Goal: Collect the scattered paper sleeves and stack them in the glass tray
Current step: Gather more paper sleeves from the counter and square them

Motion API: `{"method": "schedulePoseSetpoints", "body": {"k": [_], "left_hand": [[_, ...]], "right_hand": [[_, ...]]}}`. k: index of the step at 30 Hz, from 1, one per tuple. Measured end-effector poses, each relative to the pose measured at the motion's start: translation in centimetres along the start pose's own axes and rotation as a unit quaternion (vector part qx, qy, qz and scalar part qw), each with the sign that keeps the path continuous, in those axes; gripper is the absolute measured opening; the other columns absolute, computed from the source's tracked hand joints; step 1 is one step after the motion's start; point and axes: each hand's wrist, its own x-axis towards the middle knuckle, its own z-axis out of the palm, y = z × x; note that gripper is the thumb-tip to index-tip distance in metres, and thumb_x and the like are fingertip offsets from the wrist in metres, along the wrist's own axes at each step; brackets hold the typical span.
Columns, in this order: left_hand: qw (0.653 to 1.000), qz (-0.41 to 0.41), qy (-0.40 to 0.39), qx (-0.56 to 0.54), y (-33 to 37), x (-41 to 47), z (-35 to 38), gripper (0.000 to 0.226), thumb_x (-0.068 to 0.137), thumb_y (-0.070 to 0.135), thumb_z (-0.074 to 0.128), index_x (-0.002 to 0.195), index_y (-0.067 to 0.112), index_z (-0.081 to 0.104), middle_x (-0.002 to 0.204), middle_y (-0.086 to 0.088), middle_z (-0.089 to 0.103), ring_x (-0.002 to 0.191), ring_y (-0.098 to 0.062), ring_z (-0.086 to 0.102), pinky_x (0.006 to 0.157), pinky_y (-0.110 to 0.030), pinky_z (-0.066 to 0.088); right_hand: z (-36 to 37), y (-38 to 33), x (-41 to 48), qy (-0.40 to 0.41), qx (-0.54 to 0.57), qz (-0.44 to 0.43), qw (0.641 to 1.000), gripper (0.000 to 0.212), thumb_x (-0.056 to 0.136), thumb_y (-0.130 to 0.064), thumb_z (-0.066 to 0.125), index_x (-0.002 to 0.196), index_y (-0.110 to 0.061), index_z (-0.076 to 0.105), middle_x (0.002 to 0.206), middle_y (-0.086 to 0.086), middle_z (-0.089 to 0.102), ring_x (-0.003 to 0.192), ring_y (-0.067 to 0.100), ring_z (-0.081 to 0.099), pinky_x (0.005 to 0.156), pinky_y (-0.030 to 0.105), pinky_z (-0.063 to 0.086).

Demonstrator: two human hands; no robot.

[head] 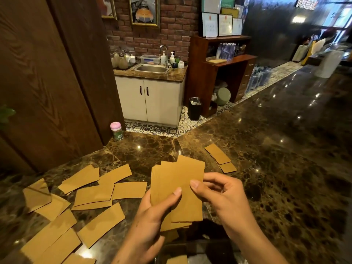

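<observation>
My left hand grips a fanned bundle of brown paper sleeves from below, thumb on its face. My right hand pinches the bundle's right edge with thumb and fingers. Several loose sleeves lie scattered on the dark marble counter to the left. A couple more sleeves lie beyond the bundle on the right. The glass tray sits at the bottom edge under my hands, mostly hidden, with a sleeve in it.
A small jar with a pink lid stands at the counter's far left by a wooden panel. Behind the counter are a sink cabinet, a black bin and wooden shelves.
</observation>
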Motion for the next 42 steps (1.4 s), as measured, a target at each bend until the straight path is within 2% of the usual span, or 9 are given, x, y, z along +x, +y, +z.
{"method": "schedulePoseSetpoints", "body": {"k": [6,10,14,17,20,25,30,36,42], "left_hand": [[1.000,-0.006,0.000,0.018,-0.2,-0.4,0.2,0.041,0.076,0.012,0.075,0.115,0.014,0.063,0.097,-0.016,0.078,0.084,-0.033,0.076,0.069,-0.044,0.062],[0.998,-0.039,-0.049,0.003,-0.1,-1.0,0.2,0.030,0.090,0.026,0.064,0.117,0.012,0.060,0.096,-0.026,0.076,0.069,-0.032,0.073,0.063,-0.041,0.062],[0.994,0.011,-0.055,-0.090,0.2,-0.9,-0.5,0.049,0.104,0.028,0.030,0.138,-0.004,0.045,0.052,-0.012,0.072,0.039,-0.015,0.068,0.032,-0.022,0.048],[0.992,-0.007,-0.081,-0.097,0.5,-1.7,0.3,0.035,0.092,0.031,0.047,0.118,0.010,0.059,0.060,0.000,0.076,0.050,-0.008,0.072,0.039,-0.019,0.052],[0.997,-0.042,-0.057,-0.029,-0.2,-1.5,0.7,0.035,0.082,0.009,0.069,0.116,0.008,0.060,0.079,-0.002,0.080,0.067,-0.014,0.076,0.055,-0.026,0.060],[0.995,-0.055,-0.079,0.030,0.4,-1.9,0.8,0.064,0.061,0.001,0.078,0.121,0.004,0.055,0.089,-0.036,0.072,0.064,-0.037,0.072,0.055,-0.038,0.061],[0.999,0.000,-0.034,0.016,1.0,-2.0,0.9,0.065,0.060,-0.009,0.082,0.118,0.008,0.058,0.091,-0.024,0.077,0.069,-0.034,0.075,0.058,-0.038,0.063],[0.999,0.034,0.024,0.031,1.1,-1.6,0.6,0.060,0.060,0.004,0.085,0.114,0.005,0.060,0.101,-0.028,0.073,0.090,-0.043,0.073,0.078,-0.053,0.059],[1.000,0.021,0.002,-0.015,1.4,-1.5,0.4,0.042,0.076,0.021,0.071,0.116,0.012,0.062,0.101,-0.020,0.077,0.086,-0.036,0.075,0.068,-0.044,0.064]], "right_hand": [[-0.5,-0.5,0.2,-0.052,0.008,0.025,0.998,0.025,0.085,-0.006,0.077,0.110,-0.008,0.078,0.090,0.019,0.080,0.086,0.031,0.078,0.077,0.036,0.064],[-0.8,-1.5,0.6,0.007,-0.065,-0.151,0.986,0.026,0.081,-0.005,0.078,0.104,-0.015,0.076,0.100,-0.001,0.081,0.094,0.016,0.077,0.081,0.029,0.064],[-1.9,-1.6,0.8,-0.107,-0.177,-0.374,0.904,0.028,0.071,0.012,0.080,0.091,-0.008,0.080,0.108,0.001,0.081,0.110,0.019,0.073,0.099,0.033,0.055],[-2.6,-1.5,1.0,-0.197,-0.339,-0.396,0.830,0.032,0.074,0.003,0.075,0.099,-0.015,0.083,0.121,-0.004,0.077,0.128,0.012,0.064,0.116,0.044,0.043],[-2.7,-2.1,0.7,-0.212,-0.398,-0.370,0.812,0.033,0.080,-0.006,0.067,0.105,-0.021,0.082,0.126,-0.010,0.074,0.130,0.002,0.059,0.118,0.048,0.040],[-1.9,-5.1,1.0,-0.145,-0.380,-0.187,0.894,0.067,0.081,-0.044,0.080,0.143,-0.046,0.053,0.141,-0.021,0.059,0.131,-0.005,0.053,0.110,0.032,0.048],[-2.1,-5.7,1.2,-0.066,-0.372,-0.142,0.915,0.066,0.073,-0.046,0.087,0.131,-0.055,0.057,0.089,-0.015,0.070,0.084,0.002,0.068,0.073,0.019,0.055],[-2.0,-6.4,1.0,-0.307,-0.426,0.041,0.850,0.027,0.076,-0.054,0.082,0.092,-0.034,0.075,0.090,-0.012,0.077,0.080,0.003,0.072,0.076,0.033,0.061],[-1.5,-4.7,0.8,-0.188,-0.325,0.003,0.927,0.024,0.080,-0.046,0.082,0.089,-0.025,0.074,0.083,-0.007,0.079,0.074,0.008,0.074,0.069,0.033,0.060]]}}
